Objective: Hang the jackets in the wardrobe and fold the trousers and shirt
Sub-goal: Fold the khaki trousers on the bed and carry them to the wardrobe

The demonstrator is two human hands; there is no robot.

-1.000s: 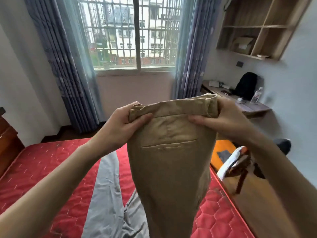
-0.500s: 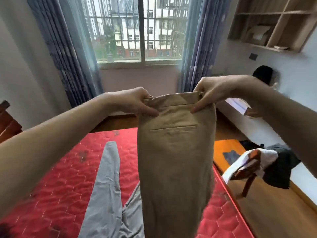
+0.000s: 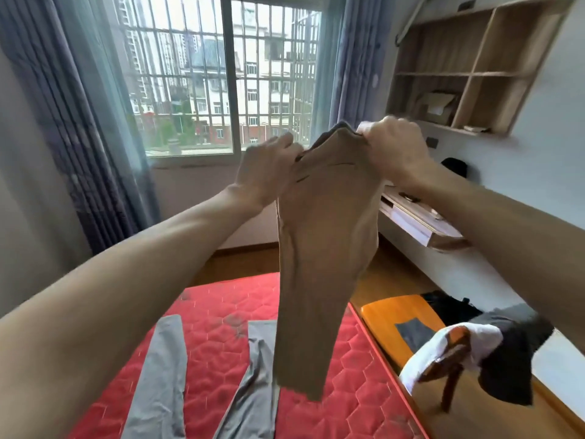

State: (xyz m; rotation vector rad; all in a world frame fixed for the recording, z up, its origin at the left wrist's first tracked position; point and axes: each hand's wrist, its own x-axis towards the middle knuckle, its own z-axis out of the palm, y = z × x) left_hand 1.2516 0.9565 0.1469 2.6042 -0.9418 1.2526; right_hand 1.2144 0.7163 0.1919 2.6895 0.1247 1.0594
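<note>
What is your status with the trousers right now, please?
Left hand and right hand both grip the tan trousers at the waist, held up, hanging free. Grey trousers lie on the red mattress below. Nothing blocking.

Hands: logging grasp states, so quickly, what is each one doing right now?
Left hand: grips the waistband of the tan trousers.
Right hand: grips the other side of that waistband, trousers hanging in the air.
</note>
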